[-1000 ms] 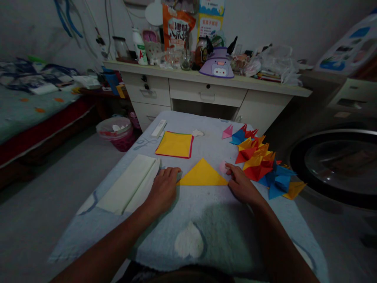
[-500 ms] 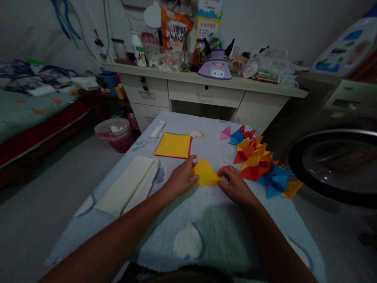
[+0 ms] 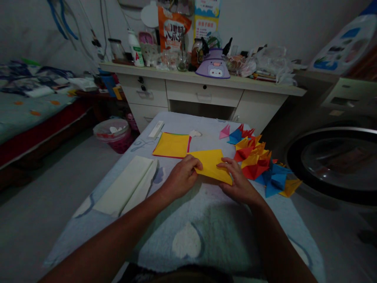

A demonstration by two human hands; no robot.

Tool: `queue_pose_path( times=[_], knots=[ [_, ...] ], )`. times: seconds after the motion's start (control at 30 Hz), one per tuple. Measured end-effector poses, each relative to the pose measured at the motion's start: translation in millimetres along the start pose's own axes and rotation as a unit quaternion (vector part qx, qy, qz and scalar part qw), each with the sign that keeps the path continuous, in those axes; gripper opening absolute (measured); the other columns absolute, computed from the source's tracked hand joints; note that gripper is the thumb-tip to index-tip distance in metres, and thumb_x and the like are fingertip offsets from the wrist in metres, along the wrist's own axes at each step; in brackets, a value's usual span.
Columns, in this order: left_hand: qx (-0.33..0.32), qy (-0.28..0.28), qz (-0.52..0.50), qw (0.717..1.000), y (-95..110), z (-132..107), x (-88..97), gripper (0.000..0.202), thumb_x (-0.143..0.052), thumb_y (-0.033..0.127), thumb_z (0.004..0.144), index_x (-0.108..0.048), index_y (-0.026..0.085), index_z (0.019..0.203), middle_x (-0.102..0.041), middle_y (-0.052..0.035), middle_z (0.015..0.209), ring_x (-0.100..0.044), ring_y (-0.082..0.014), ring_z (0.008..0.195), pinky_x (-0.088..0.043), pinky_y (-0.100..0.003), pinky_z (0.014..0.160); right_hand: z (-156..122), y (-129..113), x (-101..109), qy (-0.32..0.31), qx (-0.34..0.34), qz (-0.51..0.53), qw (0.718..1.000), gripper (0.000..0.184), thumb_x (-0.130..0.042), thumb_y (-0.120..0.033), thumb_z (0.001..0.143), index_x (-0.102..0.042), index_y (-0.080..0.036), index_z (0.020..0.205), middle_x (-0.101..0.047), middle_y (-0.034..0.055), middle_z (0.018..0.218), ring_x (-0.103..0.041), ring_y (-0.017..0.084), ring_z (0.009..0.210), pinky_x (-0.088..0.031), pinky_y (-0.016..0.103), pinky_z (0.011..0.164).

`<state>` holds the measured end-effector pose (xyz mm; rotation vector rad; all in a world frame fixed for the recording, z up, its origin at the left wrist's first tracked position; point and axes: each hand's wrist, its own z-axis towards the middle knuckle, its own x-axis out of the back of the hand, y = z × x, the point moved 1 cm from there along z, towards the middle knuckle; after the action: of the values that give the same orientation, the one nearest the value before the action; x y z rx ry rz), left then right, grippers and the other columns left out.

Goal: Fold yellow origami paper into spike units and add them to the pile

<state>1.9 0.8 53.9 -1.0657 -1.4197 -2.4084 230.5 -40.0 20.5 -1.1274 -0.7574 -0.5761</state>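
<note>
A yellow sheet of origami paper [image 3: 210, 163] is held up between my two hands, slightly above the cloth-covered table [image 3: 165, 239]. My left hand [image 3: 184, 175] pinches its left edge, with the fingers curled over the top. At the right corner, my right hand [image 3: 238, 181] grips the sheet between thumb and fingers. Just beyond my left hand lies a square stack of coloured paper [image 3: 172, 145], yellow on top with red and green edges showing. Several folded paper cranes [image 3: 256, 157] in red, yellow, blue and pink stand in a cluster to the right of my right hand.
A folded pale cloth or paper [image 3: 126, 184] lies on the table's left side. Behind it are a small white box [image 3: 156, 129] and a white scrap [image 3: 195, 133]. A waste bin [image 3: 113, 133] stands on the floor at left, a washing machine [image 3: 332, 149] at right, a cluttered desk [image 3: 203, 94] behind.
The yellow paper, lying flat as a folded triangle-like shape before, is now lifted and opened wider. Both hands have closed on its edges; the left fingers have curled over it.
</note>
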Motion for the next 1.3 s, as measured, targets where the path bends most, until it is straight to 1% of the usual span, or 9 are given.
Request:
queue_pose_path(
  times=[0.13,0.27,0.37,0.47,0.63,0.8,0.97,1.1,1.3],
  knots=[
    [-0.02,-0.004,-0.043,0.999,-14,0,-1.9,0.028,-0.042,0.002,0.061,-0.052,0.019,0.081,-0.053,-0.0034,0.09,-0.053,-0.0177,0.092,-0.043,-0.03,0.083,-1,0,-2,-0.01,0.004,-0.081,0.997,0.07,-0.053,-0.01,0.064,-0.047,-0.021,0.133,-0.027,0.0117,0.15,-0.025,0.031,0.138,-0.025,0.051,0.11],
    [-0.024,-0.026,-0.075,0.997,-39,-3,-9.6,0.023,-0.042,0.003,0.063,-0.05,0.019,0.078,-0.052,-0.0032,0.09,-0.051,-0.0173,0.092,-0.041,-0.03,0.084,-3,3,-5,-0.046,0.011,-0.145,0.988,0.077,-0.047,-0.006,0.063,-0.045,-0.021,0.139,-0.024,0.0101,0.155,-0.015,0.032,0.144,-0.019,0.055,0.112],
    [-0.048,-0.076,-0.087,0.992,-52,-5,-14.6,0.019,-0.042,0.003,0.068,-0.049,0.018,0.076,-0.051,-0.0036,0.09,-0.05,-0.0168,0.089,-0.041,-0.028,0.08,-4,6,-7,-0.076,0.008,-0.183,0.98,0.078,-0.045,-0.004,0.065,-0.045,-0.023,0.14,-0.025,0.0092,0.156,-0.011,0.033,0.145,-0.017,0.058,0.112],
    [-0.055,-0.119,-0.085,0.988,-56,-7,-15.3,0.02,-0.042,0.001,0.069,-0.049,0.018,0.076,-0.05,-0.0036,0.09,-0.049,-0.0158,0.085,-0.041,-0.028,0.078,-4,10,-10,-0.093,0.018,-0.192,0.977,0.072,-0.046,-0.004,0.068,-0.049,-0.022,0.138,-0.031,0.0098,0.154,-0.017,0.032,0.144,-0.019,0.056,0.112],
    [-0.057,-0.137,-0.072,0.986,-51,-8,-10.5,0.02,-0.04,0.001,0.07,-0.046,0.019,0.076,-0.05,-0.0032,0.089,-0.049,-0.0152,0.085,-0.043,-0.027,0.079,-5,13,-15,-0.101,0.045,-0.132,0.985,0.065,-0.052,-0.016,0.076,-0.045,-0.018,0.14,-0.039,0.0125,0.15,-0.032,0.028,0.139,-0.029,0.05,0.111],
    [-0.082,-0.126,0.028,0.988,-45,-14,-6.7,0.037,-0.043,-0.001,0.066,-0.052,0.019,0.095,-0.05,-0.0077,0.111,-0.049,-0.0195,0.108,-0.043,-0.035,0.094,-5,8,-16,-0.104,0.034,-0.103,0.989,0.059,-0.056,-0.024,0.08,-0.047,-0.011,0.137,-0.044,0.0183,0.145,-0.04,0.029,0.135,-0.034,0.049,0.111],
    [-0.098,-0.085,0.209,0.969,-30,-25,-8.0,0.041,-0.065,0.014,0.07,-0.057,0.022,0.109,-0.041,-0.0097,0.137,-0.025,-0.0343,0.136,-0.026,-0.055,0.109,-5,1,-15,-0.088,0.033,-0.105,0.99,0.061,-0.06,-0.029,0.08,-0.047,-0.01,0.136,-0.043,0.0198,0.144,-0.039,0.03,0.135,-0.033,0.049,0.111],
    [-0.108,-0.058,0.296,0.947,-26,-26,-16.8,0.012,-0.062,0.025,0.084,-0.066,0.022,0.095,-0.056,-0.008,0.121,-0.042,-0.0307,0.119,-0.037,-0.05,0.097,-5,-4,-17,-0.085,0.042,-0.101,0.99,0.063,-0.063,-0.03,0.078,-0.046,-0.009,0.136,-0.041,0.0197,0.145,-0.036,0.029,0.135,-0.033,0.048,0.111],
    [-0.099,-0.041,0.323,0.94,-36,-29,-20.3,0.011,-0.057,0.019,0.089,-0.067,0.019,0.085,-0.064,-0.0059,0.094,-0.051,-0.0203,0.083,-0.043,-0.033,0.07,-5,-9,-15,-0.077,0.031,-0.172,0.982,0.068,-0.069,-0.034,0.073,-0.048,-0.016,0.136,-0.038,0.0176,0.147,-0.031,0.035,0.135,-0.03,0.055,0.108]
  ],
)
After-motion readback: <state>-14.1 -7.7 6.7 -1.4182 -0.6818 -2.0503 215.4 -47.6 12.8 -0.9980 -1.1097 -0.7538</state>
